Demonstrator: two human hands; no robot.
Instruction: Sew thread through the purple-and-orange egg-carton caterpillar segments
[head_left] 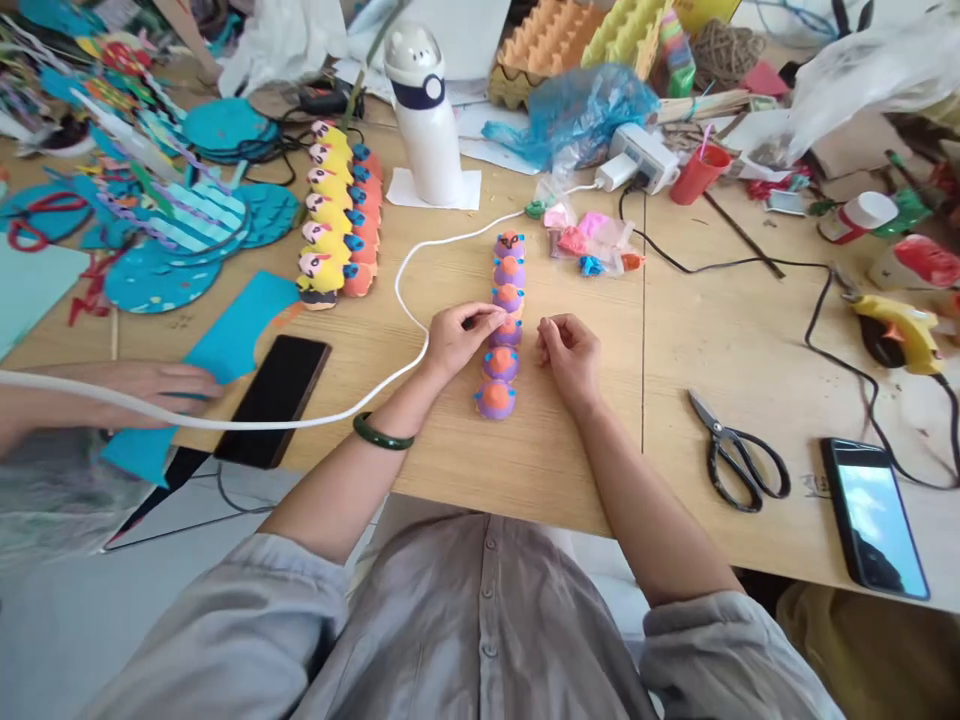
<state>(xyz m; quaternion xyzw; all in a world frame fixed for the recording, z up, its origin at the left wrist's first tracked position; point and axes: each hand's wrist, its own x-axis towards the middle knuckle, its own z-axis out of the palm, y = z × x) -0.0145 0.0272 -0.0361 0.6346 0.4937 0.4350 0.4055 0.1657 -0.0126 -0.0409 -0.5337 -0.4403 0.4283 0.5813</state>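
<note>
A row of several small purple and orange clay figures with blue bits on their sides runs away from me on the wooden table. From the left, my left hand reaches over one figure in the row, thumb and forefinger pinched at its top. Whatever may be in that pinch is too small to make out. Just right of the row, apart from it, my right hand is closed with thumb against curled fingers; its contents are hidden. Beyond the row lie bags of coloured clay, pink, red, blue and orange.
Yellow clay figures and a white bottle stand behind. A white cable curves past my left hand. Scissors, a phone and a yellow glue gun lie right. Another person's hand rests on blue paper.
</note>
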